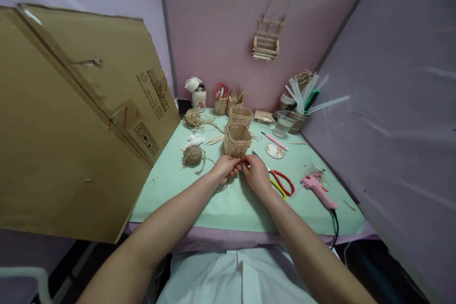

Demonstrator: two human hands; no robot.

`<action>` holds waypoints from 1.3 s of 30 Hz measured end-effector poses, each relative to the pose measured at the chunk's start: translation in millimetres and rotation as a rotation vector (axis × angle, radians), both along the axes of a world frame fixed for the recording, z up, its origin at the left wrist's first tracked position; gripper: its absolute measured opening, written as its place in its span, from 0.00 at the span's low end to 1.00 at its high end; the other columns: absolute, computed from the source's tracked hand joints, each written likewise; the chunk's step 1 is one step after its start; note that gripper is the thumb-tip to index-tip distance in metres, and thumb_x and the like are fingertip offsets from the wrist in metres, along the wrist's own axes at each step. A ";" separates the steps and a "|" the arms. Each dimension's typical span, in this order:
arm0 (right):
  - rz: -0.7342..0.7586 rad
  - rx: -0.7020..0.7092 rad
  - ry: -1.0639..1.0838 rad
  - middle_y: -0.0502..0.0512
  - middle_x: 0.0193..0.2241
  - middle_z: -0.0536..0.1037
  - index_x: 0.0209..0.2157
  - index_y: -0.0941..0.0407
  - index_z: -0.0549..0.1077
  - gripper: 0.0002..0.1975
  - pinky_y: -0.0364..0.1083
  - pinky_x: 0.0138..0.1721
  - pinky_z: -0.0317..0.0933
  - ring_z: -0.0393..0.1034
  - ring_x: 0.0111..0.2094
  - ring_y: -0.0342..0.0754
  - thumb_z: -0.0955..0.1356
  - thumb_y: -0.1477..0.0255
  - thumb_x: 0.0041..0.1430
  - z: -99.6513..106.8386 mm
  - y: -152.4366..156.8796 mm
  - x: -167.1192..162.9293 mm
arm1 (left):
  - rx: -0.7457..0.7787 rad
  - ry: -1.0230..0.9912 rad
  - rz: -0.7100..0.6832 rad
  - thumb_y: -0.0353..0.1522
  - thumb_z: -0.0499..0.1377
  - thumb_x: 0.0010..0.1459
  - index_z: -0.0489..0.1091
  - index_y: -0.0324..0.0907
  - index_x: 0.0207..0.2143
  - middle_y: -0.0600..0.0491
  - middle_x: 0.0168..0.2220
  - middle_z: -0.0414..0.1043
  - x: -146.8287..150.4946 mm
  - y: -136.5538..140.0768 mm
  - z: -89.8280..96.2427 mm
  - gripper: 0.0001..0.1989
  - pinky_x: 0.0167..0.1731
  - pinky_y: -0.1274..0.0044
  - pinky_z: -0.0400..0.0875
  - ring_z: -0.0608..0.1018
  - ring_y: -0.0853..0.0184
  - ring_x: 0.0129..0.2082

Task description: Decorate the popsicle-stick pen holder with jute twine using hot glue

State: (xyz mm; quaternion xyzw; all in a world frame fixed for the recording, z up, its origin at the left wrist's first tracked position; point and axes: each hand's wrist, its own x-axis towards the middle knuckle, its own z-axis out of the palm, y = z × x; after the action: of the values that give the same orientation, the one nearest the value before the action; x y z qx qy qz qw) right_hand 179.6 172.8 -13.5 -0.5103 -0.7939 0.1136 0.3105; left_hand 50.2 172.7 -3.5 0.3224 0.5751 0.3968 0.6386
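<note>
My left hand and my right hand meet at the middle of the table, fingers pinched together in front of a small woven basket. What lies between the fingertips is too small to make out. A second woven basket stands just behind the first. Beside my right hand lie red-handled scissors and a yellow-handled tool, partly covered by the hand. To the left of my left hand rests a ball of brown twine, its loose end trailing towards the basket.
A pink glue gun with a black cord lies at the right. A clear cup, a pink pen-like tool and a round wooden disc are behind it. A large cardboard sheet leans at the left. Lighter twine lies farther back.
</note>
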 end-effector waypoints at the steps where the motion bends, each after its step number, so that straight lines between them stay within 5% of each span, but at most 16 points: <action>1: -0.001 0.005 0.007 0.54 0.30 0.73 0.32 0.56 0.73 0.06 0.45 0.36 0.58 0.67 0.33 0.48 0.64 0.76 0.58 -0.1 0.0 0.0 | 0.011 -0.004 0.004 0.31 0.56 0.62 0.64 0.37 0.22 0.59 0.14 0.61 0.1 -0.5 0.3 0.15 0.12 0.85 0.45 0.58 0.81 0.10; 29: -0.019 0.052 -0.061 0.56 0.34 0.74 0.35 0.56 0.74 0.08 0.47 0.38 0.57 0.66 0.36 0.50 0.63 0.76 0.60 -2.2 -5.0 2.6 | 0.039 0.047 0.145 0.29 0.57 0.56 0.67 0.36 0.22 0.57 0.14 0.65 13.0 3.4 3.7 0.10 0.12 0.83 0.45 0.60 0.79 0.10; 33: -0.040 0.010 0.047 0.56 0.32 0.74 0.33 0.56 0.74 0.08 0.47 0.37 0.57 0.66 0.34 0.50 0.63 0.74 0.59 -1.9 -4.8 0.1 | -0.002 -0.011 0.156 0.27 0.57 0.54 0.66 0.36 0.22 0.57 0.14 0.64 10.4 4.6 5.0 0.09 0.11 0.85 0.45 0.60 0.80 0.11; 39: -0.104 -0.255 0.490 0.52 0.26 0.75 0.25 0.55 0.73 0.04 0.47 0.36 0.58 0.65 0.31 0.48 0.67 0.71 0.50 -0.8 -0.5 -4.6 | -0.082 -0.158 0.184 0.25 0.58 0.51 0.64 0.36 0.21 0.58 0.15 0.63 7.8 6.4 7.9 0.07 0.11 0.88 0.46 0.59 0.82 0.12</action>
State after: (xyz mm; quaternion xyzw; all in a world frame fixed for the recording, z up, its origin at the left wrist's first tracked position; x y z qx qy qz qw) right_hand 175.1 172.3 -14.3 -0.5425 -0.6474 0.3164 0.4318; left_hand 58.0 179.0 4.3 0.2096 0.5660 0.4541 0.6554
